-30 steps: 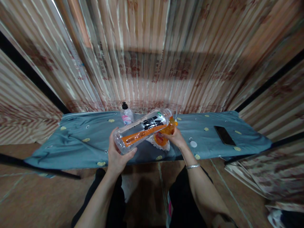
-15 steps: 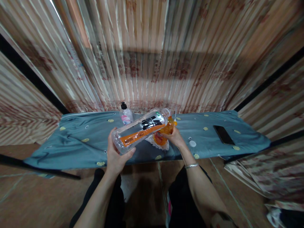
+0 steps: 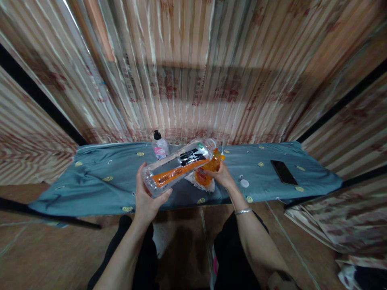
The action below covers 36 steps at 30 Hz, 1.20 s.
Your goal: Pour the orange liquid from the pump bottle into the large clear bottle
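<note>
My left hand [image 3: 147, 200] grips the base of a large clear plastic bottle [image 3: 177, 166] with a black and orange label. The bottle is tipped almost flat, its open mouth pointing right and touching a small glass of orange liquid [image 3: 208, 169]. My right hand [image 3: 222, 175] is wrapped round that glass, which stands on a white lace doily [image 3: 208, 186] on the blue-grey cloth of the table [image 3: 99, 181]. A white bottle cap [image 3: 244, 183] lies on the cloth just right of my right hand.
A small clear bottle with a black cap and pink label [image 3: 159, 147] stands at the table's back edge. A black phone [image 3: 283, 172] lies on the right part of the cloth. Striped curtains hang behind. Patterned fabric [image 3: 335, 221] lies at the lower right.
Both hands and the tipped bottle stay almost still over the glass; the view has shifted slightly.
</note>
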Tool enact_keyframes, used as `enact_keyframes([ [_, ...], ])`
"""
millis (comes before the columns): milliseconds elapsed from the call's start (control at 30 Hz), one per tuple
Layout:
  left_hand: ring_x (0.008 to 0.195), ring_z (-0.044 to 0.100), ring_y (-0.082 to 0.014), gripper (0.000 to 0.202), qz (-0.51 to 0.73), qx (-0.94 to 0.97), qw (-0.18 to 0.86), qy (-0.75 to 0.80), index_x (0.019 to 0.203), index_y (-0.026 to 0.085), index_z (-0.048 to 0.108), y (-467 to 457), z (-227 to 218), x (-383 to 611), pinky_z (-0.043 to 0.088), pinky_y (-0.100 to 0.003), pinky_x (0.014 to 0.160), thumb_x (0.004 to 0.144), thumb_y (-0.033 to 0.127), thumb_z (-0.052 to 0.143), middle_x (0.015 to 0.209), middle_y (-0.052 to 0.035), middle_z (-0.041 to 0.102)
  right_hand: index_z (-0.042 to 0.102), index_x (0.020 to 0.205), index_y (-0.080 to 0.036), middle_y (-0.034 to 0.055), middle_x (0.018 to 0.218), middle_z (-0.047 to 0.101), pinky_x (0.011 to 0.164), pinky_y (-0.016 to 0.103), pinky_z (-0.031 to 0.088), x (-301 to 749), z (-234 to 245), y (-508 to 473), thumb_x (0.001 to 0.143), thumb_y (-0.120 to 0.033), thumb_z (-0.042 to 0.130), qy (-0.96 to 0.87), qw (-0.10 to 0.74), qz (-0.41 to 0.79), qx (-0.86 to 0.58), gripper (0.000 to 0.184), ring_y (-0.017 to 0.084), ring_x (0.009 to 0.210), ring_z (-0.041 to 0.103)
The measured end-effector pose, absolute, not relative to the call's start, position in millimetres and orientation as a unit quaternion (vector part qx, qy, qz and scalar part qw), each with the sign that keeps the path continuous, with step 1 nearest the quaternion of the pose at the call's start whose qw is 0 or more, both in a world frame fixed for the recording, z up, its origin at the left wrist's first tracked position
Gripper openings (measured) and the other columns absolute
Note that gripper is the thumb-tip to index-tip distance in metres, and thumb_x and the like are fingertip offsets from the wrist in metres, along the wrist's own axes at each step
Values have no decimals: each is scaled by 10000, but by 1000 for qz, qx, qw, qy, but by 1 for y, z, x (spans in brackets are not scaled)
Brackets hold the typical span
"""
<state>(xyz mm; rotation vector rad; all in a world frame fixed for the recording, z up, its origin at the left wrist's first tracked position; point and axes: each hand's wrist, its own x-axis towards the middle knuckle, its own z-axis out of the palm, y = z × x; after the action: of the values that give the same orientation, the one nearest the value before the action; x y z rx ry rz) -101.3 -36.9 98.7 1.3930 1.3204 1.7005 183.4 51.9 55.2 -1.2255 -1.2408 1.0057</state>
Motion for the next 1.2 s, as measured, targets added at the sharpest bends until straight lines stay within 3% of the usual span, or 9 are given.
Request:
enact_keyframes([
  [100, 1171, 693, -309, 1148, 637, 524, 281, 490, 1511, 204, 427, -38, 100, -100, 578, -440, 1032, 553, 572, 941, 1348, -134, 631, 627, 1127, -234, 92, 1152, 799, 1011, 501, 601, 185, 53, 53, 505, -422, 982, -523, 530, 415, -523, 741, 321, 1084, 763],
  [500, 1199, 687, -313, 1125, 633, 531, 272, 494, 1498, 208, 432, -37, 98, -101, 561, -448, 1067, 566, 594, 930, 1355, -137, 632, 635, 1147, -239, 76, 1116, 807, 965, 467, 621, 183, 52, 53, 514, -475, 984, -530, 542, 426, -493, 760, 300, 1025, 769],
  [700, 1235, 675, -329, 1099, 634, 521, 289, 493, 1463, 204, 458, -37, 97, -101, 558, -461, 1076, 550, 584, 937, 1379, -148, 625, 632, 1184, -233, 96, 1166, 792, 1009, 487, 593, 184, 51, 53, 517, -482, 977, -532, 544, 412, -501, 791, 315, 1091, 749],
  [1200, 1099, 716, -300, 926, 644, 511, 295, 486, 1286, 196, 535, -39, 104, -97, 624, -414, 921, 534, 548, 946, 1215, -110, 679, 628, 1175, -232, 100, 1174, 784, 1016, 489, 581, 187, 47, 55, 543, -488, 954, -538, 518, 401, -530, 756, 314, 1088, 745],
])
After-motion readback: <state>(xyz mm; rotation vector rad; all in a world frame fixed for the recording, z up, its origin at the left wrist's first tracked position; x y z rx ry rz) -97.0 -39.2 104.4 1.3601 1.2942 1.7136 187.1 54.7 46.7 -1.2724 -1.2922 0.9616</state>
